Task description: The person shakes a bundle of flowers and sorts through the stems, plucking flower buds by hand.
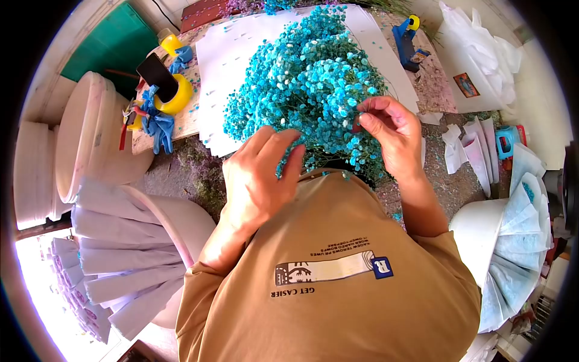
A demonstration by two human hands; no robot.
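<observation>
Seen from the head camera, a person in a brown printed T-shirt faces a bench where a large, loose mass of small turquoise flowers lies over white paper sheets, spilling toward the near edge. The two hands are apart from each other. The left hand is at the near left of the flowers, its thumb spread from loosely bent fingers. The right hand is at their right side, thumb and fingertips close together (whether they pinch a stem is too fine to tell). On the bench's far right stands a blue tape dispenser; on its left, a black phone leans by a yellow object. White folded wraps fill a tub at near left
</observation>
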